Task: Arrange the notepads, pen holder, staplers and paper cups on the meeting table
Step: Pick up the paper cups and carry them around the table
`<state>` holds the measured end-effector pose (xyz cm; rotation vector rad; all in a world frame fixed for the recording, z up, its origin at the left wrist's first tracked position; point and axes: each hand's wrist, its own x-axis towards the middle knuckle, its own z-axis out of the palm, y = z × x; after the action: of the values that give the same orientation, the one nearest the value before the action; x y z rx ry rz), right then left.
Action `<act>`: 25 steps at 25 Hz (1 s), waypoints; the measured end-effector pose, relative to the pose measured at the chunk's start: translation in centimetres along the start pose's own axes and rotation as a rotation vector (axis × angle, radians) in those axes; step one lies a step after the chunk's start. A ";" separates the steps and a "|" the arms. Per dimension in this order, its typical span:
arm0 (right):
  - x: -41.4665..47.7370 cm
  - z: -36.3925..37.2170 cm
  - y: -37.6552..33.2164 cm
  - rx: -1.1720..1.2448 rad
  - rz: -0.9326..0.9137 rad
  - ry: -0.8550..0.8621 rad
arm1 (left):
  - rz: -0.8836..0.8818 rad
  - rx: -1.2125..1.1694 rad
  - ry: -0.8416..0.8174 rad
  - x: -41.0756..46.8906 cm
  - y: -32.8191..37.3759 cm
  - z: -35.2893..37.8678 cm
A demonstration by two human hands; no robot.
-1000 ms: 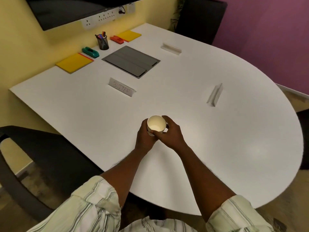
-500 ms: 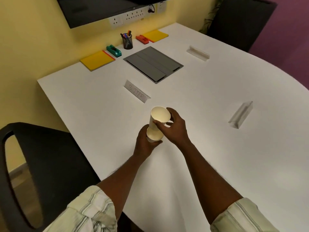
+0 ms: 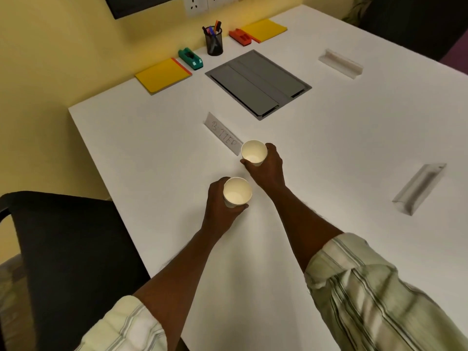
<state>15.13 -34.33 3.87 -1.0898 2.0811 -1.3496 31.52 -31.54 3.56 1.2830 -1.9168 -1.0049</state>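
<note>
- Left hand (image 3: 219, 209): fingers wrapped round a white paper cup (image 3: 237, 191), mouth up, above the white meeting table (image 3: 354, 148).
- Right hand (image 3: 268, 168): fingers closed on a second white paper cup (image 3: 254, 152), upright, just beyond and to the right of the left-hand cup; the two cups are apart.
- White folded name card (image 3: 222, 134): immediately beyond the right-hand cup.
- Far beyond both grips, along the wall edge: yellow notepad (image 3: 163, 75), green stapler (image 3: 190, 58), black mesh pen holder (image 3: 214, 41), red stapler (image 3: 240, 36), second yellow notepad (image 3: 264, 29).
- Grey cable hatch (image 3: 258, 83): between that row and the hands.
</note>
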 end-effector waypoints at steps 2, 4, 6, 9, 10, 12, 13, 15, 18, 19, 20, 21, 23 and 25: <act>1.4 1.1 1.2 -0.024 0.022 -0.014 | 0.006 -0.005 0.013 0.6 -0.3 -0.2; 2.8 2.1 2.5 -0.034 0.041 -0.016 | 0.002 -0.011 0.027 1.2 -0.6 0.0; 3.8 2.8 3.5 -0.047 0.072 -0.020 | -0.006 -0.017 0.040 1.5 -1.1 0.2; 4.7 3.7 4.6 -0.063 0.101 -0.028 | -0.036 -0.043 0.022 1.9 -1.6 0.2; 4.9 3.9 4.8 -0.066 0.106 -0.030 | -0.042 -0.050 0.015 2.0 -1.7 0.2; 5.0 4.4 5.1 -0.064 0.114 -0.038 | -0.041 -0.056 0.010 2.2 -2.0 0.2; 5.1 4.6 5.3 -0.064 0.115 -0.042 | -0.039 -0.058 0.009 2.2 -2.0 0.2; 5.2 4.8 5.5 -0.069 0.121 -0.048 | -0.053 -0.070 0.006 2.3 -2.1 0.3; 5.4 4.8 5.4 -0.065 0.151 -0.077 | -0.068 -0.080 -0.001 2.0 -2.1 0.3; 5.4 4.7 5.2 -0.059 0.166 -0.086 | -0.065 -0.078 -0.002 1.9 -2.0 0.3; 5.2 4.6 5.0 -0.053 0.184 -0.091 | -0.061 -0.078 -0.002 1.8 -2.0 0.2; 4.9 4.5 4.9 -0.053 0.201 -0.089 | -0.058 -0.079 -0.002 1.7 -2.0 0.1; 4.0 4.0 4.8 -0.072 0.215 -0.082 | -0.064 -0.085 0.002 1.4 -2.0 -0.1; 2.6 3.1 4.7 -0.100 0.216 -0.086 | -0.076 -0.089 0.000 0.9 -1.6 -0.3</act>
<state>13.93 -37.10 -1.55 -0.9135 2.1520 -1.0886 32.18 -32.86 2.42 1.3136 -1.8141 -1.1159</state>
